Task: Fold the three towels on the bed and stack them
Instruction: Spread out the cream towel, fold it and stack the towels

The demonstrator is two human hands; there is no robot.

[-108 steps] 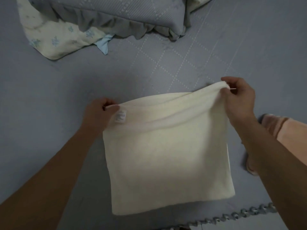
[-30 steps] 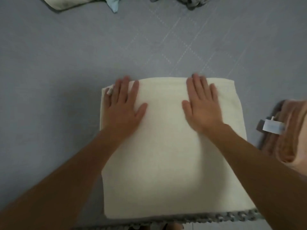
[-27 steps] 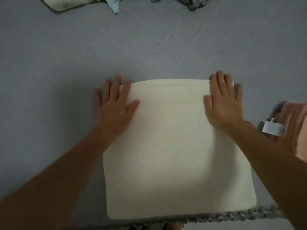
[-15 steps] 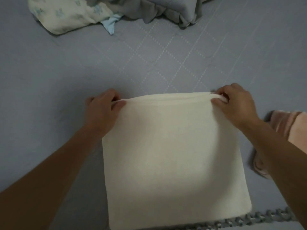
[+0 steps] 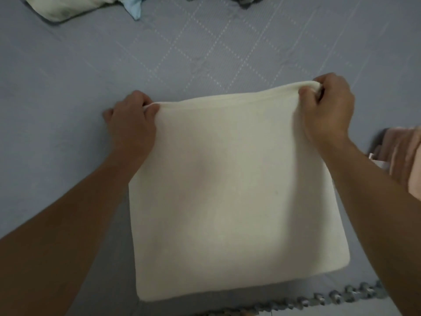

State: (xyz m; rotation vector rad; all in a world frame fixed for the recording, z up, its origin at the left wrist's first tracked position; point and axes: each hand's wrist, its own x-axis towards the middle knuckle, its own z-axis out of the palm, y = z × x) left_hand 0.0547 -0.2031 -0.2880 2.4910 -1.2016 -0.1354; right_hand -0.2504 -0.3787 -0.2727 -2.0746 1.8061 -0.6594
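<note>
A cream towel (image 5: 227, 190), folded into a rough square, lies on the grey-blue bed (image 5: 68, 110) in front of me. My left hand (image 5: 132, 119) pinches its far left corner. My right hand (image 5: 328, 110) grips its far right corner, and that corner is raised a little higher than the left one. The near edge of the towel rests close to the bed's front edge. A pink towel (image 5: 403, 156) lies at the right border, partly cut off by the frame and by my right forearm.
A pale patterned cloth (image 5: 68, 5) and a light blue scrap (image 5: 134, 8) lie at the far left. A ruffled grey pillow edge (image 5: 246, 0) shows at the top. A beaded trim (image 5: 319, 299) runs along the bed's front edge.
A second ago both hands lay flat on the towel. They have since curled onto its far corners and lifted that edge, the right corner higher now.
</note>
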